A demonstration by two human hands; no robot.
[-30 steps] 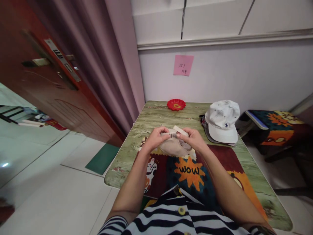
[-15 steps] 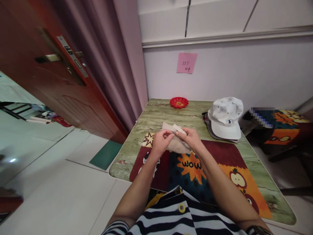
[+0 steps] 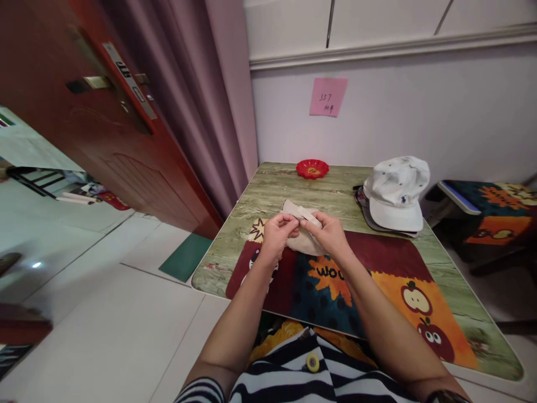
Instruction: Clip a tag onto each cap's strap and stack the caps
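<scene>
Over the patterned mat, a beige cap is between my hands, its brim partly visible behind my fingers. My left hand pinches the cap's narrow strap from the left, thumb against the bent fingers. From the other side, my right hand grips the strap with thumb and forefinger, and its fingertips almost meet those of the left. What lies right between the fingertips is too small to make out.
A white cap tops a stack of caps at the table's right. At the back edge stands a red scalloped dish. A pink note sticks to the wall. Left of the wooden table are a curtain and a red door.
The view has shifted slightly, so the table things sit a little further right and higher. Both hands stay pinched at the strap, with their fingers slightly repositioned.
</scene>
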